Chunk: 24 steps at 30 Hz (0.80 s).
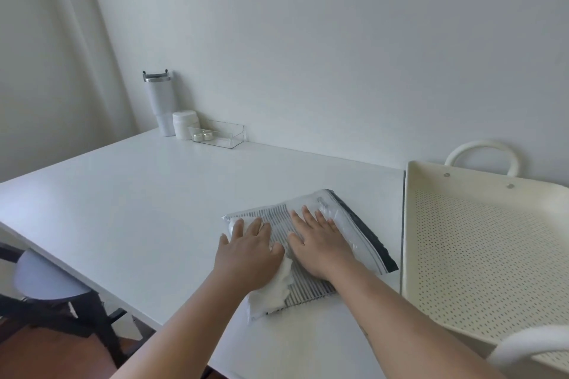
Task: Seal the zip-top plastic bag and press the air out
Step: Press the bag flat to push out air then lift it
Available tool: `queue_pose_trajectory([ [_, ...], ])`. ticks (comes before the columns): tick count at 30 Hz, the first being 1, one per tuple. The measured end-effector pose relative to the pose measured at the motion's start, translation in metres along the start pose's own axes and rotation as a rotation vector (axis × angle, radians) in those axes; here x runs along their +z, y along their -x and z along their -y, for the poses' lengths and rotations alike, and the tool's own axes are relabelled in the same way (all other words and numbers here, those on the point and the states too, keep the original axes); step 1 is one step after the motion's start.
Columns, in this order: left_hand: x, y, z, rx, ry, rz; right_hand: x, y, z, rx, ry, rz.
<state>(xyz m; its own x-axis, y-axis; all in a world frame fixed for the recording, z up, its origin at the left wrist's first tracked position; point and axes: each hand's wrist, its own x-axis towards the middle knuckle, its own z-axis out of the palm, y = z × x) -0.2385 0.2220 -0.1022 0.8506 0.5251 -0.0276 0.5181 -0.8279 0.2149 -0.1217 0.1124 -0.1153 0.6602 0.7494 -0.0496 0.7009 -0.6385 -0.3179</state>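
Observation:
A clear zip-top plastic bag (348,218) lies flat on the white table (154,194), holding a striped cloth and something white. Its dark zip strip (366,231) runs along the right edge, toward the cream tote. My left hand (246,252) lies palm down on the bag's left part, fingers spread. My right hand (320,240) presses flat on the middle of the bag, fingers spread and pointing away from me. Neither hand grips anything.
A cream perforated tote bag (480,255) with white handles lies right of the plastic bag. At the table's far left stand a white tumbler (160,104), a white jar (184,124) and a clear tray (218,134). A stool (49,280) sits left of the table.

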Motion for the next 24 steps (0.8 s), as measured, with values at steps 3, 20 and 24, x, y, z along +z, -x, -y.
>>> queue_pose_trajectory([
  [3, -0.006, -0.001, -0.003, 0.010, -0.032, 0.019, 0.003, -0.001, 0.000, 0.010, -0.012, 0.018],
  [20, -0.003, -0.018, -0.017, 0.121, -0.219, 0.098, -0.019, -0.027, -0.003, -0.123, 0.116, -0.142],
  [24, -0.001, -0.018, -0.015, 0.099, -0.201, 0.114, -0.003, -0.038, 0.001, -0.192, 0.116, 0.017],
])
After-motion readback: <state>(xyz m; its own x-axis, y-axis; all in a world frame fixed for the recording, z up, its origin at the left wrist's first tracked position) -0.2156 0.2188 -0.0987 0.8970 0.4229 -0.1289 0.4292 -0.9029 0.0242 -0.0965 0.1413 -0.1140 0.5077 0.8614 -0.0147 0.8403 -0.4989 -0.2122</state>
